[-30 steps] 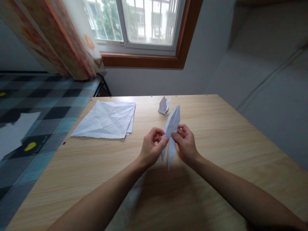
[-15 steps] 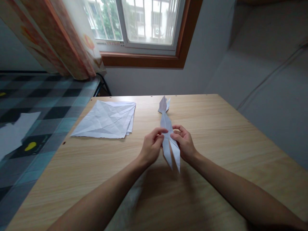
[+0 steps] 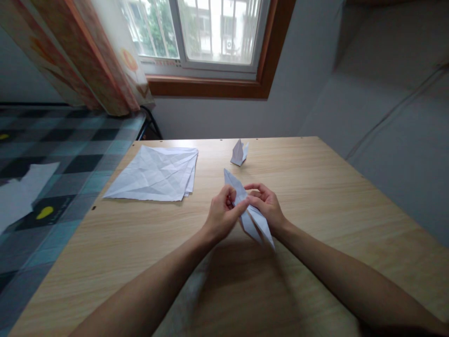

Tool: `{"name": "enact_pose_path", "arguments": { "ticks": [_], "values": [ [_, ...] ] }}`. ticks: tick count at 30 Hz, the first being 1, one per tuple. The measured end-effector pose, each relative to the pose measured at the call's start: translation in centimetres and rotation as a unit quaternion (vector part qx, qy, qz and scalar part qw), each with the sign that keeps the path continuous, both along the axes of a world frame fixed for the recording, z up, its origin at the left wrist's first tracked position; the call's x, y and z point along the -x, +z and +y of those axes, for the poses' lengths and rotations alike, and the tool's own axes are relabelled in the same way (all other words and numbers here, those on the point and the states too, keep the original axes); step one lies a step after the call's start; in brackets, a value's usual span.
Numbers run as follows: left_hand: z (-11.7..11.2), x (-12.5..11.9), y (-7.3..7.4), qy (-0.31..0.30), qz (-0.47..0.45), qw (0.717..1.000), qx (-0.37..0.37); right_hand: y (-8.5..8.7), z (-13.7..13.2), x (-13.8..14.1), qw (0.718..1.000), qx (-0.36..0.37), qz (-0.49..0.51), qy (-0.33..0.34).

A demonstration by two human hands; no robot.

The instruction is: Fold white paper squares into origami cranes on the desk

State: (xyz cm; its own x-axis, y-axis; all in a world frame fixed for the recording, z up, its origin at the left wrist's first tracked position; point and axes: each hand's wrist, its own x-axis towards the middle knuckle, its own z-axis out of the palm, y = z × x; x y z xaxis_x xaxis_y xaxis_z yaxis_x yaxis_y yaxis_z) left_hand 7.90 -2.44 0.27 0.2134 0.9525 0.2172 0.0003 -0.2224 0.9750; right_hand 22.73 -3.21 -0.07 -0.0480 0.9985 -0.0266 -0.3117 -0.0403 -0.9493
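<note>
A: What are the hands doing with the paper?

B: The left hand (image 3: 221, 211) pinches the folded paper (image 3: 239, 190) between thumb and bent fingers, and the right hand (image 3: 268, 207) grips it from the other side, so both are narrow on it. It seems held up over the surface (image 3: 336, 210), right between the two hands

A: What's different from half a second ago?

B: The paper has swung round. Its single point was aimed ahead then, in front of the small folded figure (image 3: 237, 153); now it leans off to the left, and the two split ends slant right, near the right wrist. The thumbs have also come together, nearly touching

A: What do you make of that?

B: I'd judge the handling is centred on the middle, where the point and the split ends meet, more turning and pressing than opening out

A: Anything hiding it?

B: The thumbs and fingers cover that middle, so I can't tell how the creases lie there

A: And farther out?

B: The small figure stands beyond the paper's point, apart from it and unblocked now. To the left, creased sheets (image 3: 156, 175) lie stacked on the surface. Past its left edge is a checked cloth (image 3: 101, 154) with white paper (image 3: 33, 187) on it
</note>
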Motion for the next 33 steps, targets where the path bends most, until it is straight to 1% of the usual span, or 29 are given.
{"name": "enact_pose_path", "arguments": {
  "ticks": [4,6,8,10,12,14,15,17,19,21,23,26,28,30,33],
  "values": [
    [0.4,0.0,-0.2,-0.001,-0.07,0.997,0.027,-0.1,0.4,-0.2,1.0,0.004,0.015,-0.025],
    [0.7,0.0,-0.4,0.003,-0.099,0.994,0.041,-0.4,0.5,-0.3,0.999,-0.01,0.009,-0.029],
    [0.9,-0.1,-0.6,0.007,-0.12,0.991,0.056,-0.7,0.6,-0.4,0.999,-0.038,-0.019,-0.019],
    [0.9,-0.1,-0.6,0.018,-0.131,0.989,0.069,-0.9,0.3,-0.5,0.993,-0.08,-0.083,-0.011],
    [0.9,-0.2,-0.4,0.027,-0.135,0.988,0.076,-0.8,-0.1,-0.5,0.973,-0.143,-0.172,-0.049],
    [0.8,-0.2,-0.2,0.03,-0.139,0.987,0.078,-0.7,-0.6,-0.4,0.937,-0.219,-0.252,-0.108],
    [0.7,-0.2,-0.2,0.029,-0.14,0.987,0.078,-0.6,-0.7,-0.4,0.918,-0.251,-0.279,-0.127],
    [0.7,-0.2,-0.1,0.028,-0.136,0.987,0.079,-0.5,-1.0,-0.4,0.895,-0.289,-0.313,-0.13],
    [0.7,-0.2,-0.1,0.026,-0.128,0.988,0.077,-0.5,-1.0,-0.4,0.887,-0.298,-0.332,-0.124],
    [0.7,-0.2,-0.1,0.02,-0.122,0.989,0.079,-0.5,-0.9,-0.5,0.89,-0.286,-0.331,-0.13],
    [0.7,-0.2,-0.1,0.015,-0.124,0.988,0.085,-0.7,-0.6,-0.6,0.91,-0.247,-0.302,-0.14],
    [0.8,-0.1,-0.1,0.008,-0.152,0.983,0.1,-1.0,0.2,-0.7,0.96,-0.155,-0.186,-0.144],
    [0.9,-0.1,-0.1,0.001,-0.182,0.978,0.107,-1.3,0.9,-0.8,0.982,-0.101,-0.093,-0.131],
    [1.0,0.0,-0.1,0.004,-0.206,0.972,0.109,-1.5,1.4,-0.8,0.992,-0.062,-0.032,-0.109],
    [1.1,0.2,-0.1,0.001,-0.218,0.969,0.113,-1.6,1.5,-0.8,0.996,-0.033,0.006,-0.079]
  ]
}}
